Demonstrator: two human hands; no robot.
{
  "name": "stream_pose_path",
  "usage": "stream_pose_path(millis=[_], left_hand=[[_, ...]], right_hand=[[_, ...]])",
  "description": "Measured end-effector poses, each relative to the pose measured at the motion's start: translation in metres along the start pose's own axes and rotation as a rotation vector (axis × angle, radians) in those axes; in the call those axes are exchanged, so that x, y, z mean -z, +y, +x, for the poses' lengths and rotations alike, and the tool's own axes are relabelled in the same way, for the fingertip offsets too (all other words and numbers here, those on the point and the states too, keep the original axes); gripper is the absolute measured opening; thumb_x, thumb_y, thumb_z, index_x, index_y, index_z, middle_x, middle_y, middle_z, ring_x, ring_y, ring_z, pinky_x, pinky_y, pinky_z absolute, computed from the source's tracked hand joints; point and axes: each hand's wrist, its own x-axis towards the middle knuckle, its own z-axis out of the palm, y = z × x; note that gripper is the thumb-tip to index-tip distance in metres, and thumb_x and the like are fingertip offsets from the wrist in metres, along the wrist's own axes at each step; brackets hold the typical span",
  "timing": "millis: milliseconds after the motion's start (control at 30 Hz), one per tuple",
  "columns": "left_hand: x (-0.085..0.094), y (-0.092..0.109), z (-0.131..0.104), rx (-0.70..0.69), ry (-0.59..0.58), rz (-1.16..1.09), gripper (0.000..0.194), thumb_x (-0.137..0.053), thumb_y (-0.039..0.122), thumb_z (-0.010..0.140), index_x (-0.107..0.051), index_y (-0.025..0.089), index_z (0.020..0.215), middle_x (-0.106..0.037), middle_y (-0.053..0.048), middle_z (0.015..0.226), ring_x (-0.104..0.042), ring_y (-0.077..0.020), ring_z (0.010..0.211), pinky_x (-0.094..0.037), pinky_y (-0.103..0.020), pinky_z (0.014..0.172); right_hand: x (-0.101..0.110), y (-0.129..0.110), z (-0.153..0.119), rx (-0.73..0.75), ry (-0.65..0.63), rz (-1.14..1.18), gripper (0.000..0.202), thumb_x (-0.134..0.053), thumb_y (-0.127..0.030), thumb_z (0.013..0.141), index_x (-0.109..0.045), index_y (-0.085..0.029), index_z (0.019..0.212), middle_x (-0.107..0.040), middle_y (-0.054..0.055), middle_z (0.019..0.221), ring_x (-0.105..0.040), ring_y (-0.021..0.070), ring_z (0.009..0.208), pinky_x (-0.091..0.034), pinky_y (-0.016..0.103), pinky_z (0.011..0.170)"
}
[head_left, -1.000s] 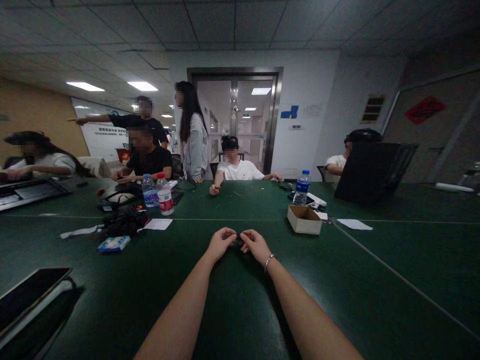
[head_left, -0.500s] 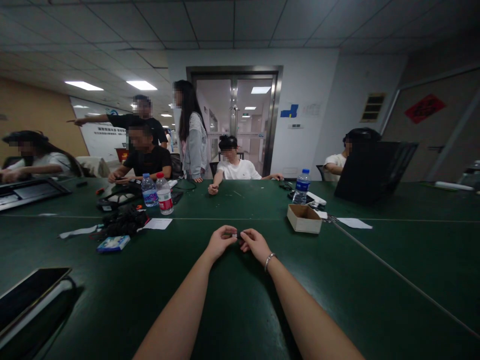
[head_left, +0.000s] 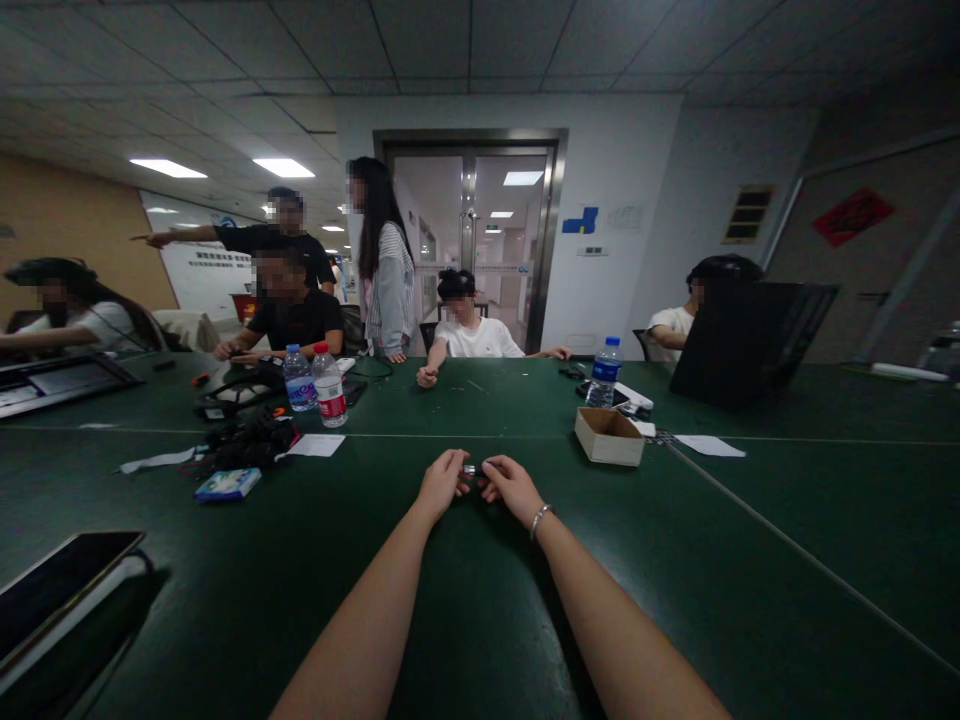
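Observation:
Over the middle of the green table [head_left: 480,580], my left hand [head_left: 444,482] and my right hand [head_left: 511,484] face each other, a small gap apart. Between their fingertips is a small object [head_left: 470,469] with a silvery end towards the left and a dark part towards the right. My right hand pinches the dark part. The fingers of my left hand are bent close at the silvery end; whether they grip it is too small to tell. A silvery bracelet is on my right wrist.
An open box [head_left: 608,438] and a blue-capped bottle [head_left: 604,372] stand right of my hands. To the left are two bottles, black cables [head_left: 251,440], a blue packet [head_left: 227,485] and paper. A phone-like device [head_left: 67,580] lies near left. Several people are around the table.
The fingers of my left hand have shifted slightly left and more upright, uncovering more of the silvery end. My right hand has hardly moved.

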Motion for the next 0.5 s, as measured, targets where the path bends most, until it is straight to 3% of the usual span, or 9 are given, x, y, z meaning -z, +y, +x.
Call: stream_pose_path(millis=[100,167,267,400,500], left_hand=[[0.0026,0.0007,-0.0012,-0.055,-0.017,-0.054,0.035,-0.058,0.037,0.076,-0.055,0.018,0.106,-0.056,-0.007,0.095,-0.058,-0.0133,0.072,-0.044,-0.019,0.052],[0.0044,0.0012,-0.0023,-0.097,-0.048,-0.073,0.038,-0.064,0.031,0.071,-0.055,0.018,0.106,-0.055,-0.008,0.098,-0.058,-0.0150,0.079,-0.046,-0.021,0.058],[0.0056,0.0015,-0.0033,-0.121,-0.075,-0.066,0.038,-0.065,0.028,0.069,-0.056,0.017,0.104,-0.056,-0.006,0.089,-0.057,-0.0142,0.075,-0.046,-0.022,0.059],[0.0038,0.0024,-0.0036,-0.062,-0.064,0.005,0.029,-0.056,0.038,0.077,-0.058,0.014,0.094,-0.055,-0.001,0.068,-0.052,-0.0095,0.057,-0.040,-0.018,0.049],[0.0013,0.0031,-0.0039,-0.044,-0.058,0.089,0.034,-0.045,0.044,0.082,-0.058,0.014,0.091,-0.048,0.003,0.053,-0.044,-0.0072,0.044,-0.034,-0.017,0.043]], right_hand=[[0.0005,0.0018,0.0008,0.003,-0.008,0.016,0.027,-0.061,-0.036,0.079,-0.051,-0.014,0.090,-0.059,0.000,0.061,-0.058,0.0105,0.047,-0.047,0.018,0.042],[0.0007,0.0027,0.0011,0.013,-0.015,0.020,0.031,-0.063,-0.039,0.077,-0.051,-0.014,0.090,-0.059,-0.001,0.061,-0.058,0.0109,0.047,-0.047,0.019,0.042],[0.0003,0.0032,0.0010,0.025,-0.007,0.011,0.034,-0.065,-0.041,0.074,-0.051,-0.014,0.089,-0.059,-0.001,0.061,-0.058,0.0114,0.046,-0.046,0.019,0.041],[-0.0006,0.0015,-0.0003,0.028,-0.015,-0.018,0.031,-0.066,-0.038,0.075,-0.051,-0.015,0.088,-0.059,-0.001,0.061,-0.058,0.0111,0.046,-0.046,0.019,0.041],[-0.0008,-0.0008,-0.0016,0.029,-0.029,-0.026,0.028,-0.064,-0.036,0.077,-0.051,-0.014,0.089,-0.059,-0.001,0.061,-0.058,0.0108,0.047,-0.046,0.019,0.042]])
